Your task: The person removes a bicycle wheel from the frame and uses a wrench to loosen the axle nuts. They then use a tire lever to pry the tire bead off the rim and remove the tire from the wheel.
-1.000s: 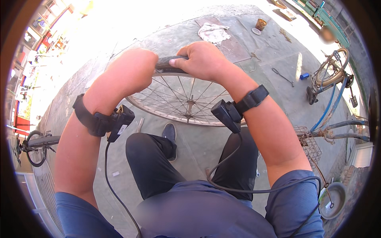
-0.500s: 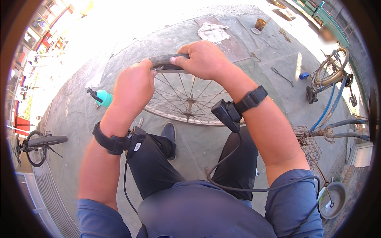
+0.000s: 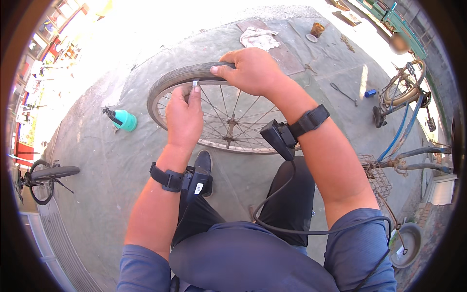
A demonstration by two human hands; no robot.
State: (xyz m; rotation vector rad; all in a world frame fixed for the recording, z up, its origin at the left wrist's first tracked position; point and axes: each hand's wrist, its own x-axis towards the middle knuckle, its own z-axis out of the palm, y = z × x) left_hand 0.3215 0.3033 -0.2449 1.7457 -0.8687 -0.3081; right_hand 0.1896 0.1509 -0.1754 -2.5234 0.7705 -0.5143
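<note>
Left hand [image 3: 185,116] is pinching a silvery metal strip [image 3: 195,83] at the spoked wheel [image 3: 231,127]; right hand [image 3: 253,72] is clasping its dark tyre [image 3: 168,80]; a loosening grip could be risking slips.

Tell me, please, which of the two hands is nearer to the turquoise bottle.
Left. The left hand is to the right of the turquoise bottle, near the wheel's rim; the right hand is farther right, on the tire.

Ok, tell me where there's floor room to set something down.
Bare floor lies between the turquoise bottle and dark bicycle, and between the right forearm and blue-framed bicycle. Crowded: around the wire basket and basin.
</note>
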